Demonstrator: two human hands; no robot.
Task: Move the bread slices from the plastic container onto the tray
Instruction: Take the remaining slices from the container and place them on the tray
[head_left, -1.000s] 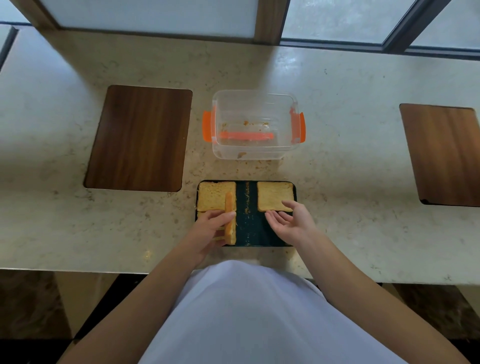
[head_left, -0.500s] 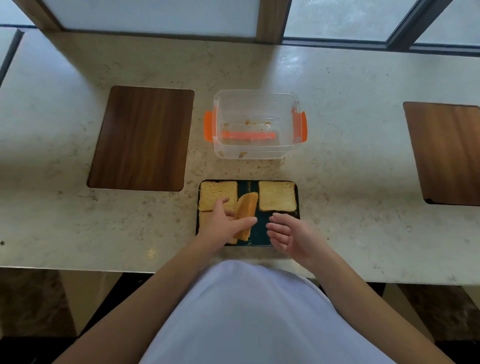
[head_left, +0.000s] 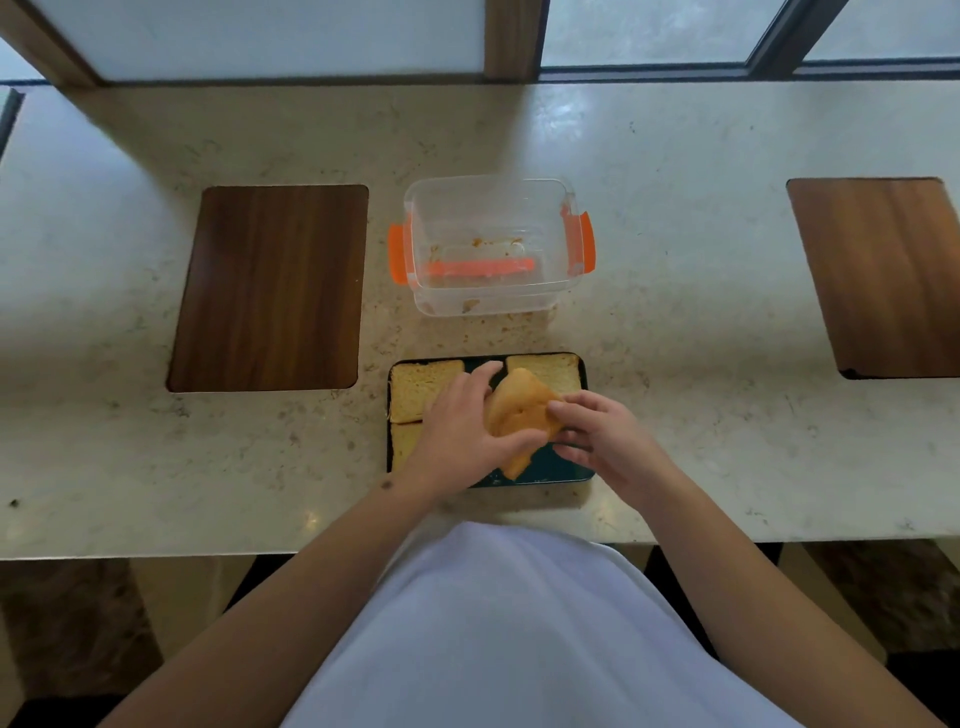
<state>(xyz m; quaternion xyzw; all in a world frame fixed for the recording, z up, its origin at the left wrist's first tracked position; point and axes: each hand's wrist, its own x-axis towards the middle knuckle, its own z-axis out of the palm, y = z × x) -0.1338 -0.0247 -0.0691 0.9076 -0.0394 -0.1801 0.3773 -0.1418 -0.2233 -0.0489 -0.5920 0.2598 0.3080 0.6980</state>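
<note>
A dark tray (head_left: 566, 474) lies near the counter's front edge. Bread slices rest flat in its far left (head_left: 418, 387), far right (head_left: 553, 374) and near left (head_left: 402, 449) parts. Above the tray's middle, my left hand (head_left: 460, 431) grips a tilted bread slice (head_left: 519, 415) from the left. My right hand (head_left: 602, 441) pinches the same slice at its right corner. The clear plastic container (head_left: 491, 197) with orange clips stands behind the tray and holds only crumbs.
A dark wooden board (head_left: 270, 286) is set into the marble counter at the left, a lighter one (head_left: 883, 275) at the right. Window frames run along the back edge. My white shirt fills the foreground.
My left hand has lifted the slice from the tray's left side and carried it rightward over the middle. My right hand has moved in and taken hold of its right corner.
</note>
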